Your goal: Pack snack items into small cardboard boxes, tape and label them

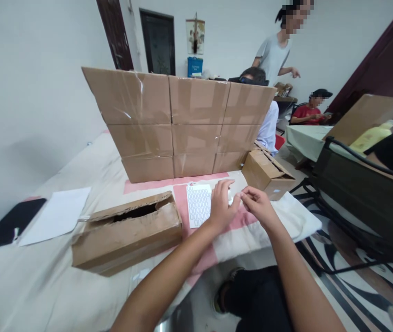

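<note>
My left hand is curled over the right side of a white sheet printed with rows of small outlined shapes. Its thumb meets the fingertips of my right hand, which are pinched together. A small whitish thing shows between the hands, too blurred to name. Pinkish and cream cloth lies under both hands.
A wall of taped cardboard boxes stands behind the sheet. One long opened carton lies at left, another carton at right. Paper and a black flat item lie far left. Several people are nearby; a folding chair stands right.
</note>
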A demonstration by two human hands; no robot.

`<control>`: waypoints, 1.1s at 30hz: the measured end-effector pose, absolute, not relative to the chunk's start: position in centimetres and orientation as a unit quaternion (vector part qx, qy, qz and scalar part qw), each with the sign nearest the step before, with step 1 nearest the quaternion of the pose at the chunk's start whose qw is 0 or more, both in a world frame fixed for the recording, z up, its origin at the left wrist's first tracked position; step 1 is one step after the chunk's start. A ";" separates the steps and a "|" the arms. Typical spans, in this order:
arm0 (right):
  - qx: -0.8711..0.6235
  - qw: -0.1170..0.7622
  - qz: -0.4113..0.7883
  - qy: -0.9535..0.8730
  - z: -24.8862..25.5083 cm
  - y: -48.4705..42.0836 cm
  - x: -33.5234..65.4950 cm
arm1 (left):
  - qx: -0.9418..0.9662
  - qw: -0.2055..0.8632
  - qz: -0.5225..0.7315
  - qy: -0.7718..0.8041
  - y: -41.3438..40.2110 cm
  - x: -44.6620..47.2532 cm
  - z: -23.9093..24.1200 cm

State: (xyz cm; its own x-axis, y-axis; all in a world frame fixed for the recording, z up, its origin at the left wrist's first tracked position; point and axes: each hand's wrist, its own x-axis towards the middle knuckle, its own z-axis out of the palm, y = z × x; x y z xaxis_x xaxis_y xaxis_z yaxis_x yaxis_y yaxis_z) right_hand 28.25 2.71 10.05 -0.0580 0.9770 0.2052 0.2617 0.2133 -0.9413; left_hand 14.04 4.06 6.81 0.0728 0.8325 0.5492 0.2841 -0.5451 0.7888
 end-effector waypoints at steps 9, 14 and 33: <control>-0.288 0.453 0.304 -0.787 13.6 -1.7 17.3 | 0.677 0.214 0.598 0.373 -5.4 2.2 12.6; -0.353 0.330 0.294 -0.825 13.4 -3.7 13.3 | 0.728 0.096 0.546 0.403 -9.5 -4.6 12.6; -0.292 0.234 0.065 -0.925 10.2 -0.4 9.3 | 0.712 0.172 0.345 0.587 -8.8 -17.4 16.5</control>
